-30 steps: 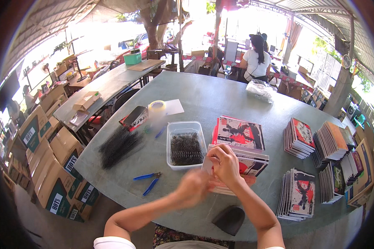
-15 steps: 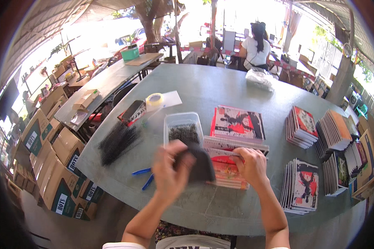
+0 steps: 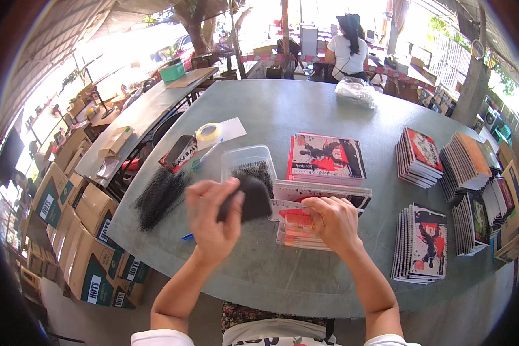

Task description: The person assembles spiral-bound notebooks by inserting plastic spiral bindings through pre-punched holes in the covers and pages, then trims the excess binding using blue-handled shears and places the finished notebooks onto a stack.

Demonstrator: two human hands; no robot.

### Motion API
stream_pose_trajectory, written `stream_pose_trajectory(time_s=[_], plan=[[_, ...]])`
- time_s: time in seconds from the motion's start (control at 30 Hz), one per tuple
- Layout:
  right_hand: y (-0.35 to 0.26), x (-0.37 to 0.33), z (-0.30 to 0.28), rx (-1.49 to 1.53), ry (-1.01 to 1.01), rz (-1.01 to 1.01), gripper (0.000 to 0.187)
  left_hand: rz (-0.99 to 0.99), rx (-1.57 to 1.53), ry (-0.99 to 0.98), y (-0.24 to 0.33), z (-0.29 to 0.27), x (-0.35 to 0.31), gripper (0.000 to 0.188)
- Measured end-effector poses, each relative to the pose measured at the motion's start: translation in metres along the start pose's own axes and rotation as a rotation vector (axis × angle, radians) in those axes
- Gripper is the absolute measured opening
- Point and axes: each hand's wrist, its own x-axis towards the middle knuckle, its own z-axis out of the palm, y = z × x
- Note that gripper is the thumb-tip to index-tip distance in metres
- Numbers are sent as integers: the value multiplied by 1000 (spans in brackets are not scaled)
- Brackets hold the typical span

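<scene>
Cardboard cartons (image 3: 78, 268) at left are carrying white labels (image 3: 93, 290), bold dark capitals, same short word repeating across several boxes. Red-and-black packet (image 3: 179, 153) is showing bold capitals on a pale band. Wearer's white shirt (image 3: 282, 334) is displaying large dark letters, running out of view at the lower edge. Notebook covers (image 3: 328, 155) are bearing small marks, too fine to read.

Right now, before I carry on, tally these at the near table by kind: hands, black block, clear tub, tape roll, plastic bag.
Hands: 2
Black block: 1
Clear tub: 1
Tape roll: 1
Plastic bag: 1
Total: 6
</scene>
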Motion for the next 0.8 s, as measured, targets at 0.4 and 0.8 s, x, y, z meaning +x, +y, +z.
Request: stream_pose_trajectory(time_s=[0.4, 0.8], plan=[[-42, 29, 39, -79, -106, 28, 18, -287, -383, 533, 9, -51, 27, 33], [7, 0, -13, -25, -55, 47, 11, 43, -140, -352, -13, 39, -42, 22]])
